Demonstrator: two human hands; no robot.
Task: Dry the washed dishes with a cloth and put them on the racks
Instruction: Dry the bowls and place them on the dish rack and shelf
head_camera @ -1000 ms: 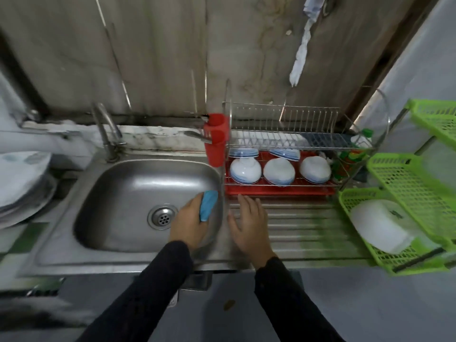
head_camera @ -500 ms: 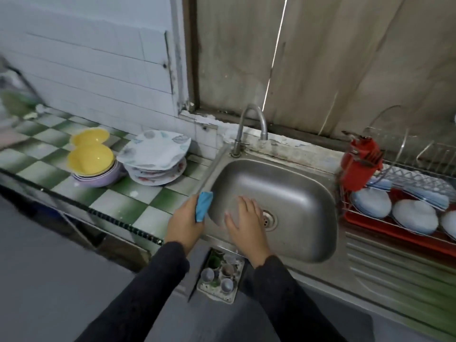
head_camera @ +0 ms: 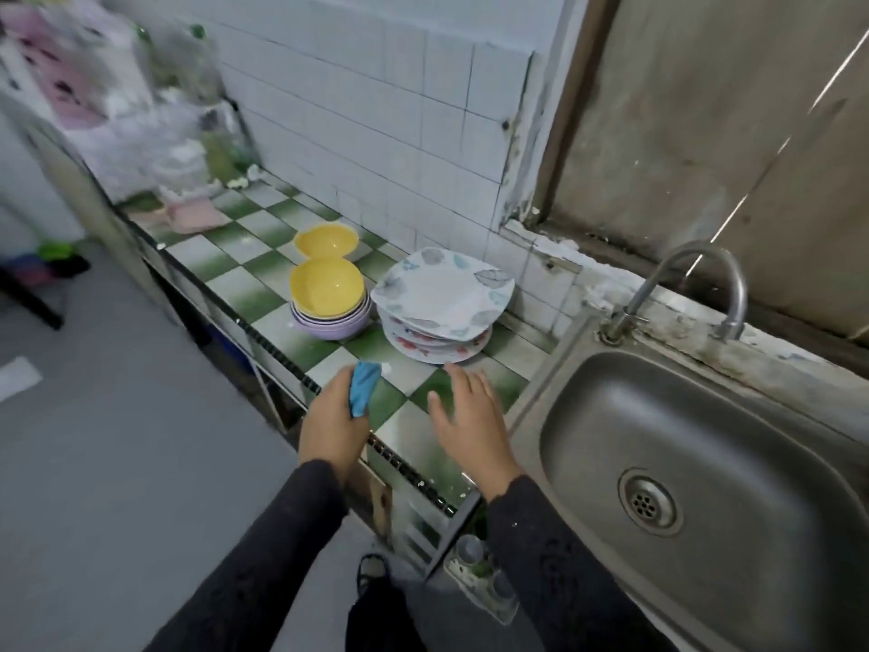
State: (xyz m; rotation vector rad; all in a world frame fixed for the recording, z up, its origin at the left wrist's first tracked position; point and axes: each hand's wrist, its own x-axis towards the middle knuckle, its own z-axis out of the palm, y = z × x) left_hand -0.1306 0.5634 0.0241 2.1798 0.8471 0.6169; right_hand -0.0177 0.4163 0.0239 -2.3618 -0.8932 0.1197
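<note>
Head camera looks down on a counter point(head_camera: 235, 294) made of shiny square tiles, green and white like a game board. I count two hands. The left hand point(head_camera: 334, 425) has its fingers curled round one small blue cloth point(head_camera: 363, 387), which looks soft and bunched up and sits at the front edge of the counter. The right hand point(head_camera: 470, 416) is flat with its fingers spread, low over the tiles and just in front of the stack of plates point(head_camera: 442, 298); I cannot tell if it touches the tiles.

The top plate is white and nearly square, with pale leaves on it. The plates under it are round with red marks (too many packed edges for me to count). Just beside them is one round yellow bowl point(head_camera: 327, 289) sitting inside a nest of purple bowls point(head_camera: 329, 324). A second yellow bowl point(head_camera: 325, 240) with a wavy rim sits behind it, near the white wall tiles point(head_camera: 376, 110).

To the right is one steel sink point(head_camera: 733, 416), smooth and grey, with one round drain point(head_camera: 651, 501) and one curved metal tap point(head_camera: 696, 275).
</note>
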